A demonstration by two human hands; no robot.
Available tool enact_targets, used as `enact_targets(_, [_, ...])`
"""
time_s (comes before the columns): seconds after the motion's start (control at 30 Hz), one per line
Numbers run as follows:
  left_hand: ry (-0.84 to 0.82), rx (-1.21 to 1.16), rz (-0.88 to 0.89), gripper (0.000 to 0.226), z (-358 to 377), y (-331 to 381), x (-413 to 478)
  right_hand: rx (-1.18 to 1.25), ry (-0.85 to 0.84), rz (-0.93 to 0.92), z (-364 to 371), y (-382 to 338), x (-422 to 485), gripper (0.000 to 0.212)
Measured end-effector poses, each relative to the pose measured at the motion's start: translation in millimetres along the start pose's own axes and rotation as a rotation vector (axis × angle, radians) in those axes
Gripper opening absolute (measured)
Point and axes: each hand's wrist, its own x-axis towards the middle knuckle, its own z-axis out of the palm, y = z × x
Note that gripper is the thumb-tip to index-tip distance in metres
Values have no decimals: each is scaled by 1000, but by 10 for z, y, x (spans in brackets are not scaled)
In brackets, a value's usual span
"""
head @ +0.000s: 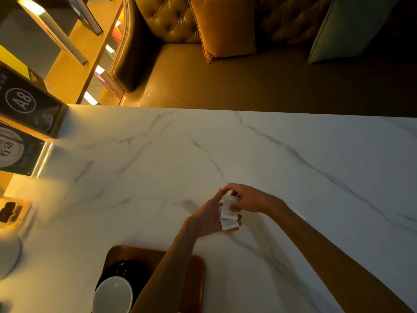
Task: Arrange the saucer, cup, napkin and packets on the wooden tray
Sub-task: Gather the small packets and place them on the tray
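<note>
Both hands (228, 208) pinching white packets (228, 211) above marble table (158, 159), beyond wooden tray (196, 279)

White marble table (248, 143) with grey veins, brown wooden tray (194, 279), black saucer (121, 268) (white cup (112, 294)), white packets (228, 211).

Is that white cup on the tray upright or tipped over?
Upright. The white cup shows its round open mouth to the camera, sitting on the black saucer on the wooden tray.

Two bare forearms, ours, enter from 6 o'clock and 5 o'clock, unsleeved as far as we can see. The left hand (208, 216) and right hand (249, 198) wear no gloves; we see no rings or watch on either.
</note>
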Motion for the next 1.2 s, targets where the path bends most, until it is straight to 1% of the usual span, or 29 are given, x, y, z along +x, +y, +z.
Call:
enact_targets(0.1, [-4, 95, 12, 64, 56, -2, 27, -56, 37, 23, 52, -20, 8, 41])
enact_targets(0.17, [20, 120, 46, 57, 34, -44, 49, -74, 76, -11, 64, -9, 6, 36])
enact_targets(0.23, [45, 67, 94, 47, 16, -86, 61, 14, 124, -80, 108, 30, -41, 34])
enact_targets(0.27, [64, 41, 121, 46, 15, -100, 69, 67, 181, -108, 151, 64, -67, 34])
enact_targets(0.33, [107, 29, 161, 47, 33, -129, 83, 139, 357, -116, 287, 156, -97, 33])
enact_targets(0.4, [128, 50, 175, 42, 78, -175, 98, 241, 505, -62, 412, 242, -123, 26])
enact_targets(0.43, [135, 54, 179, 38, 104, -210, 108, 312, 533, -32, 446, 288, -149, 26])
enact_targets(0.53, [171, 24, 206, 32, 183, -323, 129, 524, 469, 28, 484, 420, -311, 37])
enact_targets(0.6, [163, 35, 221, 30, 239, -405, 144, 548, 450, 36, 510, 496, -438, 41])
enact_targets(0.7, [149, 43, 235, 29, 327, -511, 136, 551, 402, 9, 507, 578, -598, 36])
enact_targets(0.73, [157, 11, 248, 29, 354, -537, 131, 592, 415, 23, 482, 622, -645, 32])
enact_targets(0.77, [180, -42, 263, 26, 381, -556, 122, 636, 468, 62, 454, 675, -706, 28])
enact_targets(0.8, [214, -94, 281, 23, 402, -568, 107, 611, 584, 127, 425, 750, -764, 25])
enact_targets(0.83, [252, -128, 300, 20, 411, -568, 90, 497, 733, 220, 393, 844, -822, 23])
enact_targets(0.87, [288, -144, 311, 19, 413, -563, 68, 316, 859, 328, 366, 948, -880, 22])
enact_targets(0.9, [314, -145, 312, 18, 412, -557, 41, 126, 926, 419, 349, 1038, -941, 23])
enact_targets(0.93, [328, -137, 304, 18, 413, -546, 14, -23, 930, 467, 347, 1116, -989, 24])
enact_targets(0.97, [330, -123, 294, 17, 415, -539, -17, -112, 898, 477, 357, 1178, -1023, 27])
enact_targets(1.07, [335, -102, 289, 15, 436, -545, -73, -283, 825, 411, 433, 1242, -1061, 27])
enact_targets(1.13, [344, -106, 310, 16, 449, -588, -96, -376, 825, 385, 497, 1225, -1048, 22])
enact_targets(1.2, [365, -94, 343, 17, 471, -647, -141, -382, 819, 409, 552, 1174, -1050, 21])
